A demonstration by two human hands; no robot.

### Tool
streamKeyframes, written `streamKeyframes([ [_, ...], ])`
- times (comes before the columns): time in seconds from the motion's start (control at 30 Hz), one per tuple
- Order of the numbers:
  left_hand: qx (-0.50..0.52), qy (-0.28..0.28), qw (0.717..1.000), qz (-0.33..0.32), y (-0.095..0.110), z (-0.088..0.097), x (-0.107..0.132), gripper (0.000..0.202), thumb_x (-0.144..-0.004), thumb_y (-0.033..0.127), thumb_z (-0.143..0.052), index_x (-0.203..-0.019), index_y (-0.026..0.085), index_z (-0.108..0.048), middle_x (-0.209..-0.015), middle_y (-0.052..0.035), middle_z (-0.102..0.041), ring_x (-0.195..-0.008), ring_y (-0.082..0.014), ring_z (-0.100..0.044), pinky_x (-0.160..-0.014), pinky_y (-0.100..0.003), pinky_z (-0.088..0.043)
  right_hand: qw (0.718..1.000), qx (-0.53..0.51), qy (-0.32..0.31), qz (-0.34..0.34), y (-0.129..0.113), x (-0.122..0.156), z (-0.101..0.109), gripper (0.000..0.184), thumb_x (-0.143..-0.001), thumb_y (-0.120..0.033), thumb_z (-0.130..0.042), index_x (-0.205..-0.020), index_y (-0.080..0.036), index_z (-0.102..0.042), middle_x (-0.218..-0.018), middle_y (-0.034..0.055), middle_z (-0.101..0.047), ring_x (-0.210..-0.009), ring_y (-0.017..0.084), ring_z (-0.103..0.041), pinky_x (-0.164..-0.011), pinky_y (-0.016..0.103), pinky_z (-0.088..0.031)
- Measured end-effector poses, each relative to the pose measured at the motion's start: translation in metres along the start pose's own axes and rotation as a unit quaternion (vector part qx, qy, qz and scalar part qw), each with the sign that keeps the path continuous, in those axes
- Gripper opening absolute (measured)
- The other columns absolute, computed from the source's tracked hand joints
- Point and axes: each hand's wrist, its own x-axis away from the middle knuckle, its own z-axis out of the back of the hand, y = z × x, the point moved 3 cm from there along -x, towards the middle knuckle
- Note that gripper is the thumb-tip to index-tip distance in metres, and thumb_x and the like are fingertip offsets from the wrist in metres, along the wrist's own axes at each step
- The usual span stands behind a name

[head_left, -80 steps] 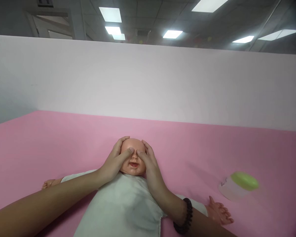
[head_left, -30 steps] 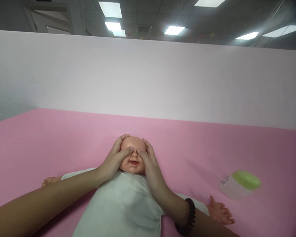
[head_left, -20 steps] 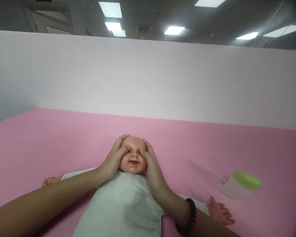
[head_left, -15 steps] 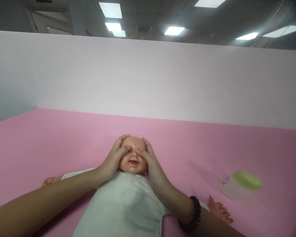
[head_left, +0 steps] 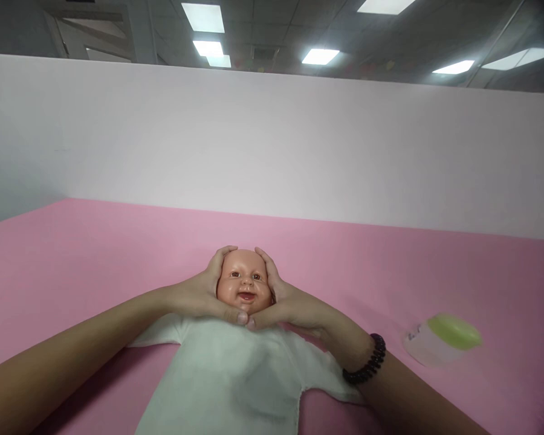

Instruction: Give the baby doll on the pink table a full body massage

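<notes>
A baby doll (head_left: 245, 278) lies on its back in a white shirt (head_left: 226, 368), head away from me. My left hand (head_left: 206, 293) cups the left side of the doll's head, fingers curved round toward its crown. On the other side my right hand (head_left: 288, 305) cups the head in the same way. Both thumbs meet tip to tip under the chin. The doll's eyes and open mouth show between my hands. Its own hands are hidden by my forearms. A dark coiled band (head_left: 367, 362) circles my right wrist.
The doll rests on a pink surface (head_left: 118, 254) backed by a low white wall (head_left: 272, 145). To the right stands a clear bottle with a green cap (head_left: 456, 332). Ceiling lights and a door frame show beyond the wall.
My thumbs have moved from beside the doll's eyes down to its chin, where they now meet. My wrists have spread outward, and the forearms now cover the doll's hands.
</notes>
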Motion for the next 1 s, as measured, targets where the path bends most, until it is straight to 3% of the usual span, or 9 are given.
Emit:
streamKeyframes([
  [0.1,0.006,0.002,1.000,0.007,-0.002,0.000,-0.001,0.116,-0.080,0.040,-0.084,-0.158,0.035,0.002,-0.155,-0.0212,-0.043,-0.132,-0.0338,-0.060,-0.109,-0.052,-0.050,0.999,-0.032,-0.003,-0.015,-0.002,-0.002,-0.003,0.133,-0.070,-0.023,-0.088,-0.164,-0.042,0.005,-0.152,0.0115,-0.049,-0.125,0.026,-0.065,-0.111,0.048,-0.048],
  [0.2,-0.010,0.000,1.000,0.002,0.003,0.000,0.000,0.100,-0.087,0.048,-0.076,-0.156,0.033,-0.005,-0.158,-0.0190,-0.040,-0.139,-0.0327,-0.053,-0.115,-0.052,-0.045,0.999,-0.053,0.004,-0.012,-0.007,-0.005,-0.001,0.107,-0.086,-0.039,-0.074,-0.165,-0.037,-0.002,-0.155,0.0094,-0.046,-0.132,0.024,-0.059,-0.119,0.045,-0.041],
  [0.3,-0.024,0.003,1.000,-0.003,0.008,0.000,0.001,0.086,-0.094,0.055,-0.066,-0.154,0.031,-0.009,-0.161,-0.0171,-0.035,-0.146,-0.0310,-0.045,-0.121,-0.051,-0.036,0.999,0.036,0.000,-0.014,-0.011,-0.007,0.008,0.089,-0.096,-0.054,-0.060,-0.165,-0.036,-0.008,-0.163,0.0073,-0.035,-0.143,0.026,-0.048,-0.123,0.048,-0.034],
  [0.4,-0.023,0.032,0.999,-0.003,0.007,0.001,-0.001,0.071,-0.099,0.062,-0.050,-0.150,0.028,-0.014,-0.160,-0.0165,-0.036,-0.147,-0.0301,-0.043,-0.123,-0.050,-0.033,0.989,0.145,0.004,-0.010,-0.015,-0.009,0.018,0.087,-0.095,-0.065,-0.059,-0.164,-0.035,-0.016,-0.167,0.0062,-0.028,-0.152,0.027,-0.034,-0.127,0.047,-0.027],
  [0.6,-0.002,0.066,0.997,-0.034,-0.001,0.003,-0.007,0.059,-0.098,0.062,-0.053,-0.138,0.028,-0.025,-0.153,-0.0130,-0.046,-0.139,-0.0279,-0.052,-0.116,-0.047,-0.043,0.980,0.196,0.012,0.023,-0.016,-0.011,0.019,0.083,-0.093,-0.064,-0.064,-0.158,-0.032,-0.023,-0.153,0.0098,-0.047,-0.142,0.025,-0.047,-0.122,0.045,-0.035],
  [0.77,0.008,0.107,0.993,-0.046,-0.014,0.005,-0.015,0.053,-0.098,0.062,-0.053,-0.134,0.029,-0.031,-0.144,-0.0086,-0.050,-0.136,-0.0256,-0.052,-0.114,-0.043,-0.044,0.978,0.204,0.021,0.025,-0.015,-0.012,0.016,0.071,-0.098,-0.060,-0.056,-0.156,-0.032,-0.025,-0.160,0.0085,-0.040,-0.146,0.027,-0.043,-0.122,0.049,-0.035],
  [0.87,0.026,0.123,0.991,-0.050,-0.022,0.009,-0.020,0.053,-0.099,0.063,-0.048,-0.135,0.029,-0.032,-0.141,-0.0080,-0.051,-0.136,-0.0260,-0.052,-0.113,-0.044,-0.044,0.979,0.198,0.038,0.013,-0.016,-0.011,0.017,0.064,-0.100,-0.057,-0.050,-0.155,-0.031,-0.029,-0.158,0.0089,-0.043,-0.141,0.030,-0.049,-0.119,0.053,-0.037],
  [1.0,0.023,0.123,0.991,-0.047,-0.025,0.010,-0.021,0.054,-0.100,0.064,-0.047,-0.138,0.029,-0.030,-0.143,-0.0084,-0.048,-0.137,-0.0260,-0.050,-0.113,-0.044,-0.044,0.980,0.194,0.041,0.013,-0.015,-0.011,0.017,0.068,-0.098,-0.061,-0.053,-0.155,-0.030,-0.031,-0.157,0.0096,-0.045,-0.141,0.031,-0.049,-0.119,0.053,-0.037],
])
